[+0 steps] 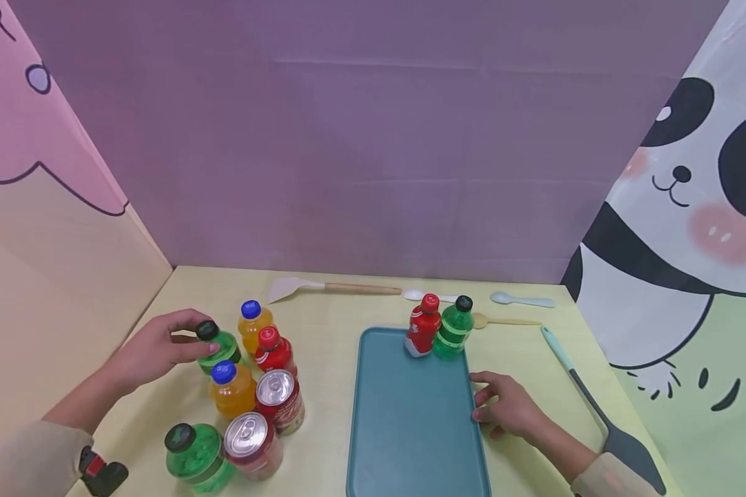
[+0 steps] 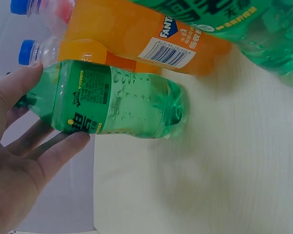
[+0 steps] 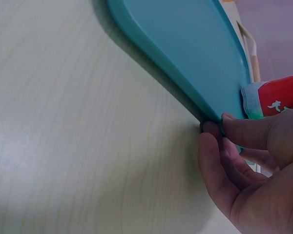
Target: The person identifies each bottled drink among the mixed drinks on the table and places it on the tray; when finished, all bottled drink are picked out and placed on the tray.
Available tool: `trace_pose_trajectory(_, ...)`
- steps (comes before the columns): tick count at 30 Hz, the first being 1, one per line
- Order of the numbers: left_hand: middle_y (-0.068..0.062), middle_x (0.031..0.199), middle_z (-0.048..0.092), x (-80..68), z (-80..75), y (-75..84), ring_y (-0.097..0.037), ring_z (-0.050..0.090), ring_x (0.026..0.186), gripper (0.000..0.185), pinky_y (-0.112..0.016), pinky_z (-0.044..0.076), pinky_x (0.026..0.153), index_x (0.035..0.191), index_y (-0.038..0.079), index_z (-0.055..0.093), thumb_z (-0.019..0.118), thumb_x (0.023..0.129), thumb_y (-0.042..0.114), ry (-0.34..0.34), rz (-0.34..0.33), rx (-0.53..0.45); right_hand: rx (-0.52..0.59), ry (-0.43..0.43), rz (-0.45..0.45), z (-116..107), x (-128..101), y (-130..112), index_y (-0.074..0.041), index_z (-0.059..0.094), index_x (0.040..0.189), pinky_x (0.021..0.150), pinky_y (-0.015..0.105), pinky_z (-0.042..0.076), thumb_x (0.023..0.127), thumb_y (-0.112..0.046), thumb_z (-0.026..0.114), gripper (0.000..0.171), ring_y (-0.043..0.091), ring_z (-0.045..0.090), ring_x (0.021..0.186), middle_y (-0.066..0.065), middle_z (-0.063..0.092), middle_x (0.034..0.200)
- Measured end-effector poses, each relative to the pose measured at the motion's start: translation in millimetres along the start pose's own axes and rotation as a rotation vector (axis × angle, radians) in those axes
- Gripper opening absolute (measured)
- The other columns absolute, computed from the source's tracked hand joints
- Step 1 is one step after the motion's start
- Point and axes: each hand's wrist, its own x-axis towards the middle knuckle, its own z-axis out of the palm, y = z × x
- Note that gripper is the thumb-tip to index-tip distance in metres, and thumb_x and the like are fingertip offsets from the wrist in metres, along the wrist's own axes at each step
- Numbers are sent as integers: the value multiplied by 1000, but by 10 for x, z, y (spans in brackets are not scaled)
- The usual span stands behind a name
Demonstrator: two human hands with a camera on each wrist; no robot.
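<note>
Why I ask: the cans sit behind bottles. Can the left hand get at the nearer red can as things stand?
Probably yes, once freed. The left hand grips a green bottle now; the nearer red can stands at the table's front with its top uncovered, a second green bottle beside it.

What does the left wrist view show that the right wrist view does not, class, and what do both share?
Only the left wrist view: the left hand gripping a green bottle, with orange bottles behind it and part of another green bottle at the top right.
Only the right wrist view: the right hand, its fingers on the rim of the teal tray, and a red bottle standing on the tray.
Both: the pale yellow table.
</note>
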Motion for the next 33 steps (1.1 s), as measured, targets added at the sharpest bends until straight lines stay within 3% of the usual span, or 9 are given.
trace_pose_trajectory(4,-12,119,68,-55,-28,10,-35,66,113,35,-41,63,85,125,8,65,73,97,26,42,-5,34,0,-6,-3,8,-5,7,3,50,146,51,40,58,81,8,75,70,22,65,70,11,65,92)
trace_pose_trajectory(9,-18,121,67,-160,-175,125,-39,70,108,39,-51,62,82,128,5,63,73,97,26,74,-15,51,0,-7,-5,16,6,20,2,50,146,50,40,58,81,8,75,70,21,66,71,11,65,92)
trace_pose_trajectory(14,-6,113,71,-249,-374,329,-12,73,97,39,-40,61,78,124,8,65,77,94,30,142,-22,91,7,-7,0,22,18,26,1,50,146,51,40,58,82,8,76,70,22,67,71,11,65,93)
trace_pose_trajectory(17,4,107,72,-288,-492,479,2,70,92,38,-28,56,75,123,10,65,78,93,30,180,-15,105,9,-10,5,23,19,29,1,51,146,51,40,58,82,8,76,69,22,67,71,11,65,93)
trace_pose_trajectory(20,8,106,71,-297,-599,651,6,68,91,37,-20,54,71,122,11,66,79,93,29,217,3,135,10,-11,6,18,17,28,1,51,146,51,40,58,82,8,76,69,22,67,71,11,64,93)
trace_pose_trajectory(24,11,107,68,-257,-690,932,11,64,89,38,-21,52,72,123,13,66,78,92,33,270,-1,177,9,-7,13,7,10,24,2,50,146,52,40,59,82,7,77,70,22,67,71,10,65,94)
trace_pose_trajectory(30,8,113,66,-137,-678,1364,12,65,90,39,-16,50,73,124,19,67,78,92,38,314,26,187,8,-4,23,-7,13,22,1,49,147,53,40,59,83,5,77,70,22,67,71,10,65,95)
trace_pose_trajectory(33,3,116,66,-38,-601,1564,1,70,96,37,-18,52,76,124,21,67,77,93,39,297,56,171,11,-3,23,-11,14,17,0,50,147,54,40,59,83,5,78,70,22,67,71,10,65,95)
